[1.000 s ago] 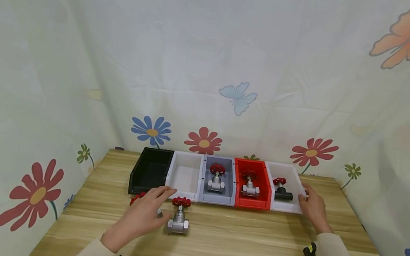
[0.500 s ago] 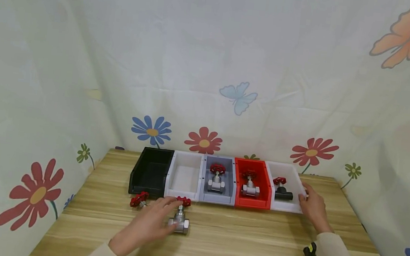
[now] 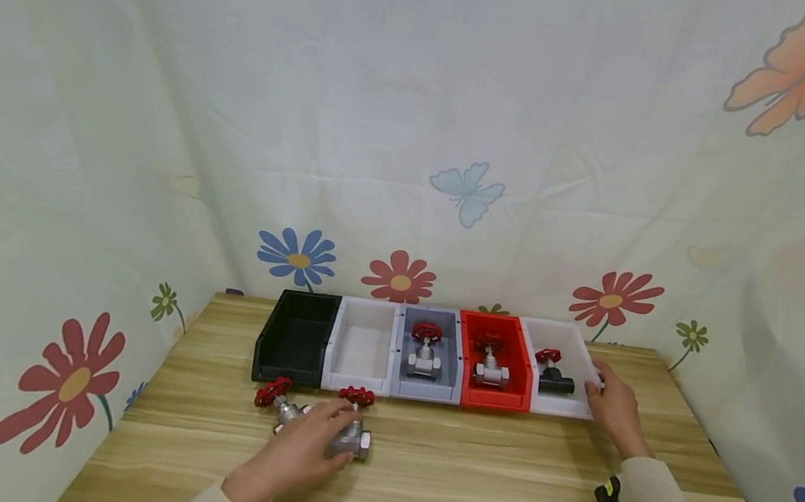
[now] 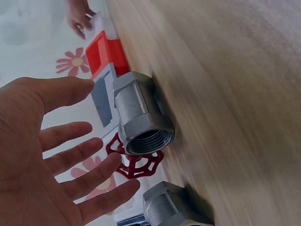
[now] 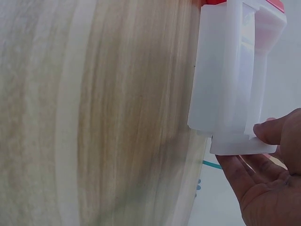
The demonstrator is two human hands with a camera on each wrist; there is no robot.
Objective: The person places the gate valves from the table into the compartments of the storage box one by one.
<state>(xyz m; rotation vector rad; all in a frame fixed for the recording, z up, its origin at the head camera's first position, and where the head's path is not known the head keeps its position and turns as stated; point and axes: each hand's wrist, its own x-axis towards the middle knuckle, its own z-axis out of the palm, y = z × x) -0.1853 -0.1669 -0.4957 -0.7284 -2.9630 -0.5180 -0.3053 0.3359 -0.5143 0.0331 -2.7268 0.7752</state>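
Two metal valves with red handwheels lie on the wooden table before the bins. My left hand (image 3: 298, 453) is over the right-hand valve (image 3: 351, 442), partly covering it; in the left wrist view the fingers are spread beside that valve's threaded body (image 4: 136, 113), with a gap between. The other valve (image 3: 285, 409) lies tilted to the left, its body partly behind the hand. My right hand (image 3: 616, 406) grips the side wall of the rightmost white bin (image 3: 570, 338), thumb inside and fingers outside in the right wrist view.
Left of the gripped bin stand a red bin (image 3: 495, 401), a grey-blue bin (image 3: 424, 392), a white bin (image 3: 363, 345) and a black bin (image 3: 297, 338). The red, grey-blue and rightmost bins each hold a valve. A flowered curtain rises behind.
My left hand has moved right and slightly down, from over the left valve to the right-hand one, uncovering more of the left valve. The right hand has stayed on the bin.
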